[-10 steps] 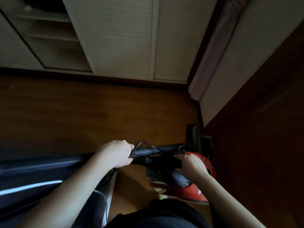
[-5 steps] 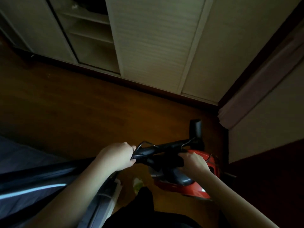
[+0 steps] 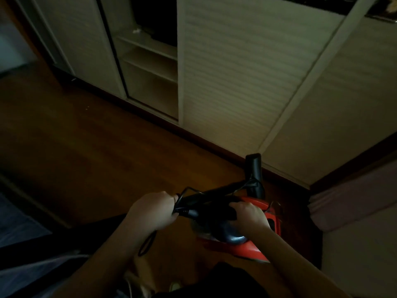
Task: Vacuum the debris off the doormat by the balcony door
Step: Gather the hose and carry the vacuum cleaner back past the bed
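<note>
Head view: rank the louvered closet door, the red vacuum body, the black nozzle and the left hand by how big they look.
1. louvered closet door, by far the largest.
2. red vacuum body.
3. left hand, though being nearer the camera inflates it.
4. black nozzle, smallest.

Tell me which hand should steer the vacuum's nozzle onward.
Right, probably. The right hand grips the red vacuum on its body, behind the nozzle; the left hand holds only the bunched cord.
</note>
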`<state>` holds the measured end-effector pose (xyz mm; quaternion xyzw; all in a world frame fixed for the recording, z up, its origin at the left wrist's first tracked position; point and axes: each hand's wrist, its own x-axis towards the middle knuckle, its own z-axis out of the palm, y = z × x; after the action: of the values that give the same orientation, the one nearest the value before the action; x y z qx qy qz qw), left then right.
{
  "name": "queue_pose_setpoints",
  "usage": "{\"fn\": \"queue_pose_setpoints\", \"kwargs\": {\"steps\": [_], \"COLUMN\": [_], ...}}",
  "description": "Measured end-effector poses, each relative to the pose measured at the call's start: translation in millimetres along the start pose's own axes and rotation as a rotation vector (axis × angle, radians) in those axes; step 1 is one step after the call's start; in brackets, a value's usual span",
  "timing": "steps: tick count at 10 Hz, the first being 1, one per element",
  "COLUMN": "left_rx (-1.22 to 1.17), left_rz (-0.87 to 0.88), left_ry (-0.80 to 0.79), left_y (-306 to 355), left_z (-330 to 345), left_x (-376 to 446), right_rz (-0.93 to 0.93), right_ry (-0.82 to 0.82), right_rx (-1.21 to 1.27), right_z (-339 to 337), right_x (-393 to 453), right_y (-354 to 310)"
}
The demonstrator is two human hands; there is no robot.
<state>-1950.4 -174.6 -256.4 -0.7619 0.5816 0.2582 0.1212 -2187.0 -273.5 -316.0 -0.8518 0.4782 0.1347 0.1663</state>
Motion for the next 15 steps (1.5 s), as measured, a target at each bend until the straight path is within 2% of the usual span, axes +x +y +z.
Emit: {"fn": "queue_pose_setpoints", "kwargs": {"steps": [2, 5, 7, 9, 12, 15], "left_rx": [-0.072, -0.165, -0.278, -0.344, -0.433, -0.538], "left_rz": [-0.042, -0.262, -0.393, -0.486, -0.649, -0.727], "left_ry": [-0.068, -0.053, -0.015, 0.048, 0.062, 0.055], "left_y": [-14.3, -65.0, -140.4, -237.4, -370.4, -491.5], "left_z": [-38.8, -95.9, -97.8, -92.0, -103.7, -138.6], "left_x": [74.7, 136.3, 142.5, 132.4, 124.5, 147.5], "right_rz": [-0.093, -0.44, -0.624, -0.737, -0.868, -0.924], "right_ry": [-0.01, -0.027, -0.043, -0.124, -0.095, -0.084], "right_rx": [-0.039, -0.114, -0.177, -0.255, -0.284, -0.299], "right_z": [-34.8, -80.8, -93.7, -85.4, -91.7, -102.1], "right_x": [108.4, 252.9, 322.0, 378.6, 426.6, 504.4], "right_y": [-5.8, -40.5, -121.4, -237.4, -399.0, -520.3]}}
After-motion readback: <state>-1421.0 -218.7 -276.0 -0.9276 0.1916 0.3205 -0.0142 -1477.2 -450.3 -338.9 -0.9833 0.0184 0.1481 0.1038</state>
